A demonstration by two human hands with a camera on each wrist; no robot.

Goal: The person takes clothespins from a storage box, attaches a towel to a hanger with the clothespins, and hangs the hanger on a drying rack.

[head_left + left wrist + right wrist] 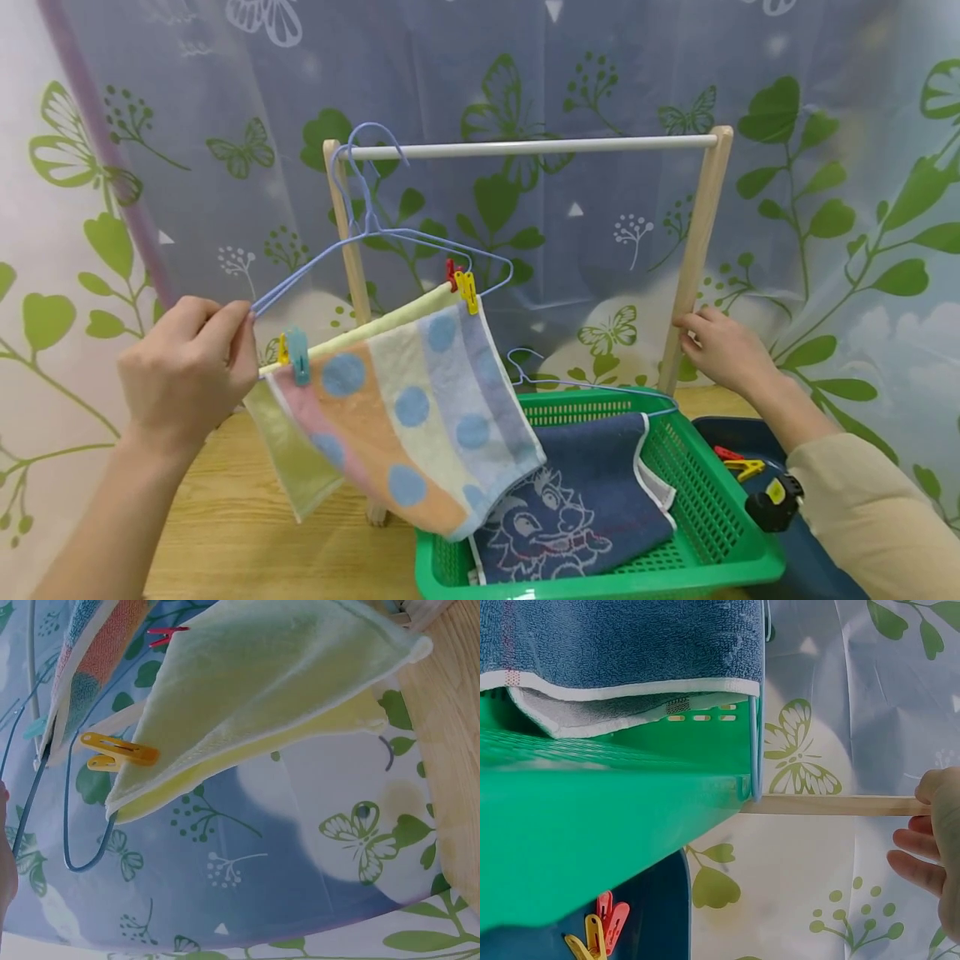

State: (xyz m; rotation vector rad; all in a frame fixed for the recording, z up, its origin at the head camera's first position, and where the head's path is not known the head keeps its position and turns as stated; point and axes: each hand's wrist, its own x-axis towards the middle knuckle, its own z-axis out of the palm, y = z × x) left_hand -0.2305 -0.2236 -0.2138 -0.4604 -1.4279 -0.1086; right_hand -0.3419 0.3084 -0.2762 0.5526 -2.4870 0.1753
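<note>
My left hand [191,367] pinches the left end of a blue wire hanger [300,268], whose hook is at the left end of the rack's white rod [525,148]. A striped, dotted towel [408,408] hangs from it, pinned by a light-blue clothespin [297,357] and a yellow clothespin [467,292]. Just behind, a pale yellow towel [247,682] hangs on a second blue hanger [69,817], with an orange-yellow clothespin [120,752] and a red one [165,634]. My right hand [723,348] grips the rack's right wooden post [697,250] with thumb and fingers.
On the wooden table [255,492] stands a green basket [720,483], holding a dark blue towel [592,500] on another blue hanger [592,385]. Beside it, a dark blue tub [660,900] contains red and yellow clothespins [594,937]. A leaf-patterned curtain [600,67] hangs behind.
</note>
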